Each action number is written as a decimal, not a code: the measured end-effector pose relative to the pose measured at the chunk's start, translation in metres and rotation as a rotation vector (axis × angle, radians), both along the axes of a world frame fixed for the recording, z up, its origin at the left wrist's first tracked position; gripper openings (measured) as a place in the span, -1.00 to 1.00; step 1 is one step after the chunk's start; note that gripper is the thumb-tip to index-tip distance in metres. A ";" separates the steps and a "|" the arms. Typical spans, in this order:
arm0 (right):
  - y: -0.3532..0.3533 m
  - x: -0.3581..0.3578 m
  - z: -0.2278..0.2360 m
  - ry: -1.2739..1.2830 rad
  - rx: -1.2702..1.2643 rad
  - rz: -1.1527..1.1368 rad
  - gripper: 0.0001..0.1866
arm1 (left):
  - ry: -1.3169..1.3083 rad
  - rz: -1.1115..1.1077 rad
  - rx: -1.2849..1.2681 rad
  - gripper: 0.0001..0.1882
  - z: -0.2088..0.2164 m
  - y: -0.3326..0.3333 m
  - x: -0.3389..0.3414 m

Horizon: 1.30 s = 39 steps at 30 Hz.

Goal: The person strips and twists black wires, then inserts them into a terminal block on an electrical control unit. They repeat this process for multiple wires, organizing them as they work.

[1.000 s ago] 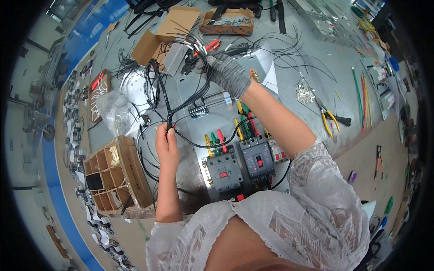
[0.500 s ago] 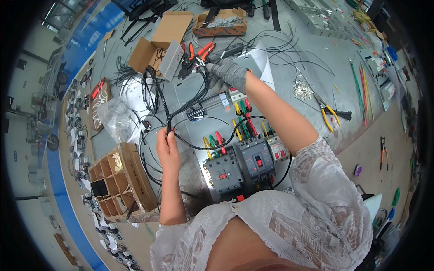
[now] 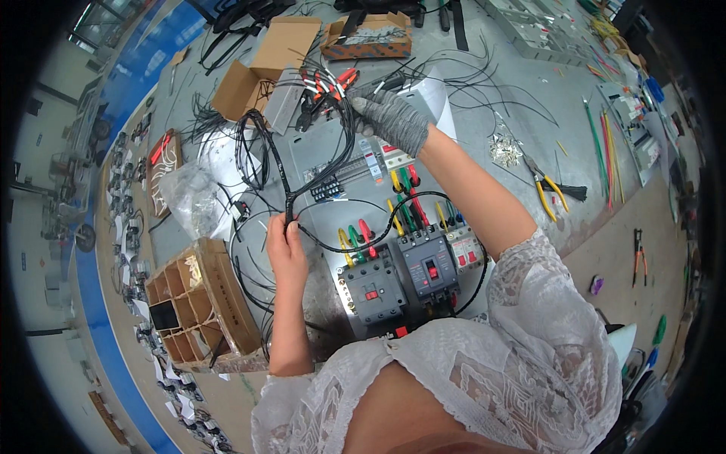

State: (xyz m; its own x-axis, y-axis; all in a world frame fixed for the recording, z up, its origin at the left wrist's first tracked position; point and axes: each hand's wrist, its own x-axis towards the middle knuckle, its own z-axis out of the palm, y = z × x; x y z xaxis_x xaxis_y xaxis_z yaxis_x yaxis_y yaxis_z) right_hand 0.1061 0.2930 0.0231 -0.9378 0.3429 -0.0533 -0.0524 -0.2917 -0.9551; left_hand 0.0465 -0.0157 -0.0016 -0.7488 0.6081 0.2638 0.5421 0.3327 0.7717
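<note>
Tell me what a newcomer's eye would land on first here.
First, the black wire bundle near the centre, held low by the bare left hand and near its white-marked ends by the gloved right hand. Below and to the right sit two dark, red-switched circuit breakers; yellow-handled pliers lie farther right.

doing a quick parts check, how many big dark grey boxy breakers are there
2. The left dark grey boxy breaker sits ahead of the white lace top; the right dark grey breaker stands beside the first. The top may hide more.
</note>
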 end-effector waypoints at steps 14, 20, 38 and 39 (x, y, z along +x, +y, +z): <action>-0.006 0.029 -0.029 0.127 -0.398 -0.126 -0.65 | -0.107 0.059 0.040 -0.85 -0.005 -0.002 -0.002; -0.003 0.047 -0.032 0.261 -0.570 -0.195 -0.65 | -0.197 0.022 0.089 -0.83 -0.011 0.000 -0.005; 0.162 0.233 -0.073 -0.650 0.753 -0.903 -0.74 | -0.228 0.010 0.101 -0.82 -0.004 0.006 -0.002; 0.175 0.244 -0.082 -0.705 0.799 -0.897 -0.73 | -0.218 0.011 0.095 -0.82 -0.003 0.006 -0.002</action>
